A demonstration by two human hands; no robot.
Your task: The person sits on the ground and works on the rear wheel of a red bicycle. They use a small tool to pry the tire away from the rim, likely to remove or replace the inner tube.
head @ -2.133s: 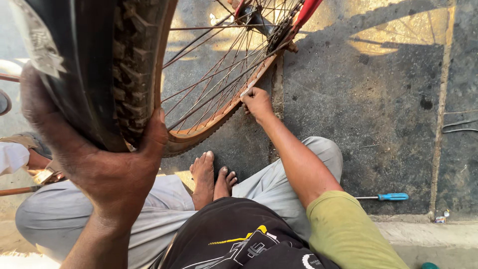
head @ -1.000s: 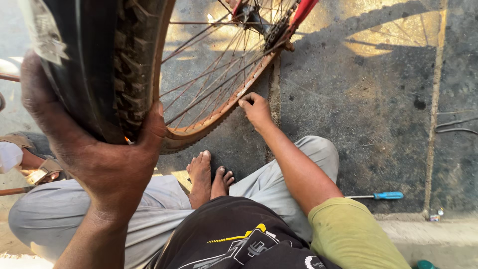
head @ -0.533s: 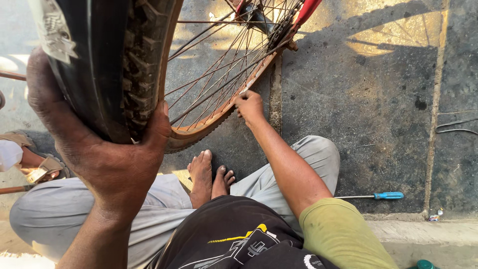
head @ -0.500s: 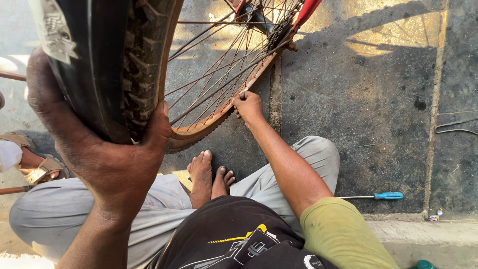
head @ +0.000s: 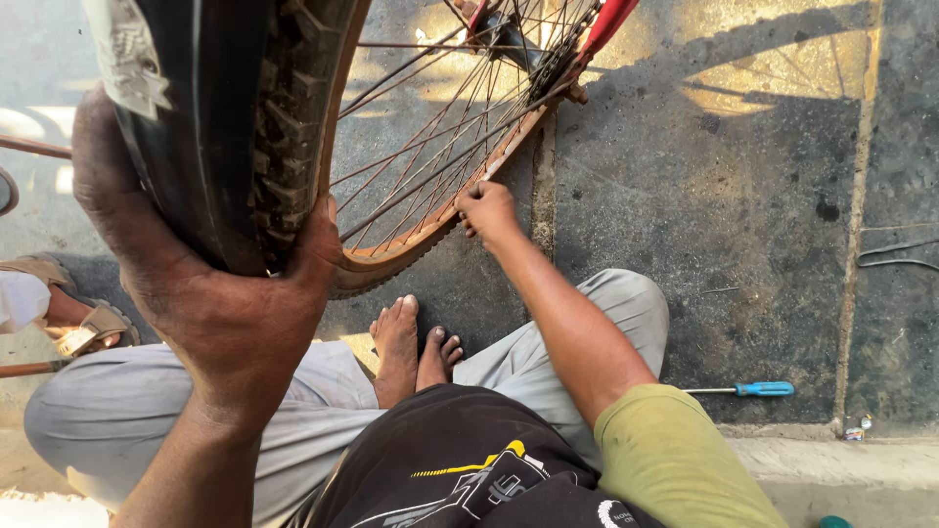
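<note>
A bicycle wheel with a knobby black tyre [head: 284, 127] and a rusty orange rim [head: 411, 244] stands in front of me. My left hand [head: 215, 293] is clamped around the tyre close to the camera. My right hand [head: 487, 210] reaches forward, its fingers pinched at the rim among the thin spokes [head: 440, 127]. Whether it holds a small tool I cannot tell. The hub and red frame [head: 606, 24] show at the top. I sit on the ground with my bare feet [head: 411, 342] under the wheel.
A blue-handled screwdriver [head: 748, 389] lies on the dark pavement to my right. Thin wires [head: 895, 249] lie at the far right. Another person's sandalled foot [head: 68, 313] is at the left edge. A kerb [head: 841, 469] runs along the bottom right.
My right hand has slid a little along the rim, from higher up toward me. The left hand keeps its hold on the tyre, and the view has shifted slightly.
</note>
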